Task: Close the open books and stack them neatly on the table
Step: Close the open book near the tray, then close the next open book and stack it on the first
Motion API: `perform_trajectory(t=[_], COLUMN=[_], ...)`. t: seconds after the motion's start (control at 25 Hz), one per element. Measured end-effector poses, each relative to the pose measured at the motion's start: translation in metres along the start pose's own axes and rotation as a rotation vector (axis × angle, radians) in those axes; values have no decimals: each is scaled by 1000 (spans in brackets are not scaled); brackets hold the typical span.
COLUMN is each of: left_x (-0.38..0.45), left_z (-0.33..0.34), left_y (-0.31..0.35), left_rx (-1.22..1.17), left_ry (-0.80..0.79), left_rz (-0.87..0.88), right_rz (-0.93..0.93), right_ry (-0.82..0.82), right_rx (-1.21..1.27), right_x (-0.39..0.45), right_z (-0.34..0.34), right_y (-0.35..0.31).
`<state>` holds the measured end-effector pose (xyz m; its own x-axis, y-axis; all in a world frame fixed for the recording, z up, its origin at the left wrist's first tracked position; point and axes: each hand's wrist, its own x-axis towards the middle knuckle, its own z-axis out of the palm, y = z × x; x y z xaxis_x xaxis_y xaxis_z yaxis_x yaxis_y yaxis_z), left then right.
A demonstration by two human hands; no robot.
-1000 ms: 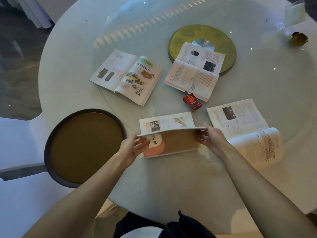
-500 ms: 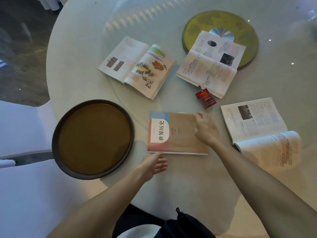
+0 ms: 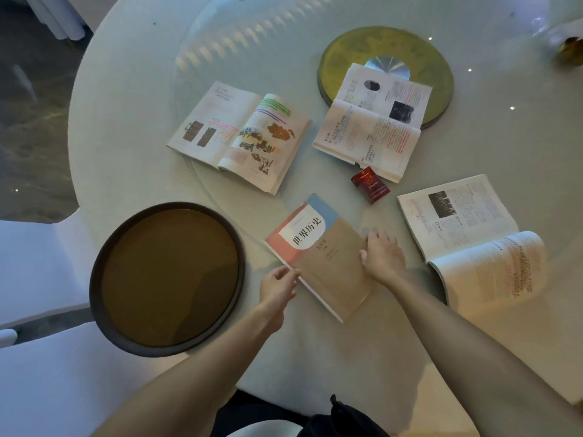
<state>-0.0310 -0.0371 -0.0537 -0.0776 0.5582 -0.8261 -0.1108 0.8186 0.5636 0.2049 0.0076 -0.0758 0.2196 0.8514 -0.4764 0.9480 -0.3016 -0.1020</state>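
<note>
A closed book (image 3: 318, 253) with a tan, pink and blue cover lies turned at an angle on the white round table (image 3: 126, 127) in front of me. My left hand (image 3: 277, 287) pinches its left spine edge. My right hand (image 3: 381, 257) grips its right edge, palm down. Three other books lie open: one with coloured pictures (image 3: 243, 137) at the back left, one (image 3: 375, 124) resting partly on a green disc, and one (image 3: 473, 241) at my right with its near pages bulging up.
A round dark tray with a brown inside (image 3: 167, 279) sits at the table's left front edge. A small red packet (image 3: 370, 184) lies between the books. The green disc (image 3: 385, 48) sits at the back under a glass turntable. White chairs (image 3: 38, 357) stand at the left.
The near book was folded shut, then lay flat and square. Now it is rotated with its top toward the right, and my left hand has come up to its spine edge.
</note>
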Motion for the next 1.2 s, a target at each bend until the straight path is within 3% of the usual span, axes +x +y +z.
perform_trajectory(t=[0.32,0.64,0.84,1.0,1.2], left_x=[29,37,27,10,-2], left_z=[17,20,60,116,196], left_y=[43,67,63,61,26], left_rx=[196,442,815,775,654], left_ry=[-66,-121,-184,-373,-428], left_rz=[186,290,577,455,194], right_rz=[276,355,407,396,473], right_ry=[-55,1,23,126,353], right_rx=[390,727,980,1003,979], right_x=[-33,-55,-70,-77,-75], right_z=[27,39,39,14,-32], right_y=[5,-2,36,85,178])
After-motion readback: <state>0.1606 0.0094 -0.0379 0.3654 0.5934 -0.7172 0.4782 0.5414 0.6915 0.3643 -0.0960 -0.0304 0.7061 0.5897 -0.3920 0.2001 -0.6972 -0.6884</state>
